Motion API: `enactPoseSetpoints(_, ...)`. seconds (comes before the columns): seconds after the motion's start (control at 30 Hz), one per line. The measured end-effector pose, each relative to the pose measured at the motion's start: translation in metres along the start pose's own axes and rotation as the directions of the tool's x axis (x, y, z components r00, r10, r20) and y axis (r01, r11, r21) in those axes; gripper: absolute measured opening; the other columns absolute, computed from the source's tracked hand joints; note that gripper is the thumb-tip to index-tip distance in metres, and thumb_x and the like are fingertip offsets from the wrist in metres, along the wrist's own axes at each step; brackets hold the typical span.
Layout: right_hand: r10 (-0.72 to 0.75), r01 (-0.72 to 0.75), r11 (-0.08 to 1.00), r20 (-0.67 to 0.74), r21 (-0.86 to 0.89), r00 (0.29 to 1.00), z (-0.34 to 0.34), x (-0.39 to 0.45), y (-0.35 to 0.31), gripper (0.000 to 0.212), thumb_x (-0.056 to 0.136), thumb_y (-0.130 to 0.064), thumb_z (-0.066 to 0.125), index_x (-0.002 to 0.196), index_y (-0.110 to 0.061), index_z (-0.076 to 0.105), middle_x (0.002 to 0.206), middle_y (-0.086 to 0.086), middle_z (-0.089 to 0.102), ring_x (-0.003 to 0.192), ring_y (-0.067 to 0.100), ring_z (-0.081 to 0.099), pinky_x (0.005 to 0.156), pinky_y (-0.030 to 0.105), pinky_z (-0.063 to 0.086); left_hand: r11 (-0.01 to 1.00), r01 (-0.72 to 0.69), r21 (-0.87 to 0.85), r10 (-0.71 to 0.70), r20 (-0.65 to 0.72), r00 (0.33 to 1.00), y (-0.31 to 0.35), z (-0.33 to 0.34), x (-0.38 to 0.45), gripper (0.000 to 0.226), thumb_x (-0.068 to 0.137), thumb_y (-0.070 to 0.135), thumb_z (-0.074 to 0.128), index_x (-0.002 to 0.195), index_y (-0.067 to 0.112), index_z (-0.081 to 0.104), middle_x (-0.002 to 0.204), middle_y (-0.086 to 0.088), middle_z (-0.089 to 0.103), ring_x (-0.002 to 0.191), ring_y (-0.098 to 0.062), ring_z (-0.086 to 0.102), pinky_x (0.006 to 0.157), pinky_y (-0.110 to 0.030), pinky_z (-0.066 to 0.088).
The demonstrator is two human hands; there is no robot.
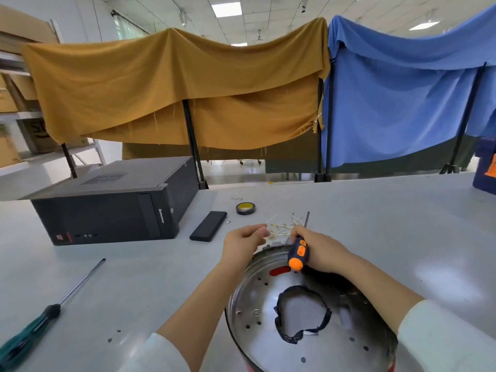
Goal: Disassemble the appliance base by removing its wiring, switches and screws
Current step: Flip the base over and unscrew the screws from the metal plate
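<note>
landmark: appliance base (308, 312), a round metal pan with a punched floor and a ragged centre hole edged in dark tape, lying open side up on the table (161, 277) close to the person.
wiring: a tangle of thin pale and brass-coloured wires (281, 228) lies on the table just beyond the far rim of the base, between the two hands.
left hand: left hand (245, 241) hovers over the far rim of the base; fingers curled in with tips drawn together near the wires. whether they pinch a strand cannot be told.
right hand: right hand (319, 249) is over the far rim; fingers clamped on an orange-and-blue screwdriver (298, 252), shaft pointing away from the base.
step in hand: judged to be clearing the freed wiring from the base while the tool stays ready.
next move: likely calls for setting the wires aside, then bringing the screwdriver tip down into the base onto a remaining screw, square and steady.
spare tool: green-handled screwdriver (51, 315), well to the left of the base.
other items: computer case (112, 208), black bar (208, 226) and tape roll (245, 208), all beyond the base.
</note>
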State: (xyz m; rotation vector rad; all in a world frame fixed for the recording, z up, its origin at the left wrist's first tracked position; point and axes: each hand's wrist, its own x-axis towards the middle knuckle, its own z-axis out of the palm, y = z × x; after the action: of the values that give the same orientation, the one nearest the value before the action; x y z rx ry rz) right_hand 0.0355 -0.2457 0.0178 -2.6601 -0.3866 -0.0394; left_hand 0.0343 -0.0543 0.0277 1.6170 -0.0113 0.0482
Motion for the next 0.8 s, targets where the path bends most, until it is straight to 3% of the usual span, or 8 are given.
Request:
enactPoseSetpoints(0.1,0.015,-0.015,1.000,0.004,-0.006,1.000,0.001,0.001,0.002,0.029,0.080,-0.022,0.054,0.088,-0.041,0.034,0.084,-0.006,0.061,0.077,0.019,0.057,0.068,0.034,0.044,0.970,0.147,-0.193,-0.147,0.011,0.989,0.002,-0.009,0.011,0.015,0.092,0.015,0.059,0.104,0.010,0.067,0.083,0.001,0.065,0.071,-0.013,0.059,0.077,-0.025,0.052)
enactPoseSetpoints(0.13,0.016,-0.016,1.000,0.004,-0.004,1.000,0.001,0.001,0.002,0.028,0.080,-0.022,0.053,0.089,-0.041,0.034,0.084,-0.006,0.061,0.077,0.019,0.056,0.066,0.034,0.044,0.970,0.157,-0.186,-0.160,0.002,0.987,0.002,-0.014,0.017,0.017,0.092,0.013,0.058,0.105,0.006,0.066,0.082,-0.001,0.062,0.067,-0.013,0.056,0.074,-0.024,0.053)
enactPoseSetpoints(0.27,0.002,-0.002,1.000,-0.001,-0.020,1.000,0.003,0.002,0.002,0.030,0.080,-0.023,0.055,0.087,-0.041,0.032,0.079,-0.006,0.059,0.070,0.016,0.053,0.055,0.030,0.036,0.965,0.068,0.253,-0.046,-0.091,0.995,-0.012,-0.037,0.049,0.019,0.093,0.008,0.055,0.108,0.003,0.067,0.079,-0.002,0.061,0.061,-0.012,0.054,0.066,-0.017,0.054)
enactPoseSetpoints(0.37,-0.007,0.007,1.000,-0.007,-0.025,1.000,0.004,0.003,0.003,0.032,0.080,-0.023,0.056,0.085,-0.041,0.030,0.076,-0.007,0.058,0.067,0.013,0.051,0.054,0.030,0.035,0.815,0.040,0.578,0.036,-0.119,0.992,-0.030,-0.048,0.071,0.018,0.092,0.007,0.053,0.106,0.007,0.065,0.085,-0.005,0.066,0.067,-0.013,0.060,0.068,-0.026,0.053)
enactPoseSetpoints(0.47,-0.015,0.015,1.000,-0.007,-0.028,1.000,0.005,0.005,0.005,0.033,0.080,-0.021,0.054,0.084,-0.042,0.028,0.078,-0.006,0.059,0.069,0.015,0.053,0.054,0.029,0.036,0.638,0.023,0.770,0.073,-0.091,0.993,-0.041,-0.047,0.092,0.012,0.089,0.007,0.056,0.097,0.008,0.065,0.094,-0.007,0.069,0.085,-0.020,0.062,0.072,-0.031,0.051)
enactPoseSetpoints(0.63,-0.016,0.016,1.000,-0.014,-0.021,1.000,0.008,0.005,0.006,0.037,0.077,-0.020,0.054,0.087,-0.043,0.027,0.075,-0.009,0.059,0.068,0.015,0.054,0.052,0.029,0.032,0.412,-0.003,0.911,0.032,-0.011,0.999,-0.045,-0.037,0.122,0.020,0.089,0.006,0.050,0.094,0.012,0.068,0.105,-0.009,0.066,0.098,-0.029,0.060,0.084,-0.038,0.051)
enactPoseSetpoints(0.8,-0.023,0.023,1.000,-0.009,-0.006,1.000,0.007,0.006,0.005,0.037,0.077,-0.016,0.053,0.086,-0.041,0.027,0.072,-0.008,0.056,0.067,0.014,0.052,0.052,0.030,0.030,0.408,-0.122,0.905,0.089,0.094,0.992,-0.053,-0.038,0.140,0.014,0.092,0.010,0.052,0.094,0.013,0.066,0.104,-0.005,0.067,0.096,-0.022,0.058,0.084,-0.035,0.049)
